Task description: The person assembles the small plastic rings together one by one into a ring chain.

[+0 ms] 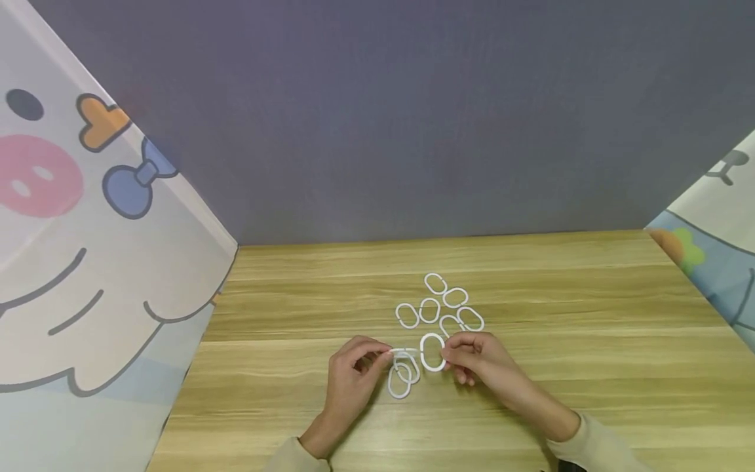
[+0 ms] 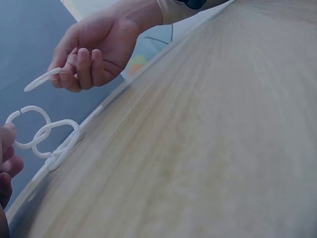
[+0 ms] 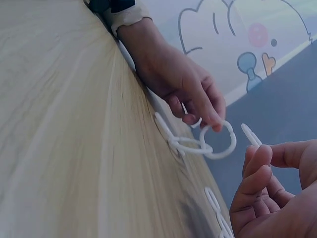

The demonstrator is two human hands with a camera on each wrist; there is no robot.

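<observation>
Chain (image 1: 410,378): right of left grip (image 1: 354,372), end pinched | single ring (image 1: 421,354): left of right grip (image 1: 480,360), edge pinched

Behind the wood-grain worktop (image 1: 560,282) stands a grey wall (image 1: 377,118); left of the worktop is a cartoon panel (image 1: 118,262), right of it another panel (image 1: 719,239).

both sleeves (image 1: 594,448) are plain pale beige, with a dark, rounded piece (image 2: 192,3) showing at the right one.

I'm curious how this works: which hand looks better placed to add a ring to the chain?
Probably the right hand: it pinches a separate ring close to the linked rings, while the left hand holds those.
</observation>
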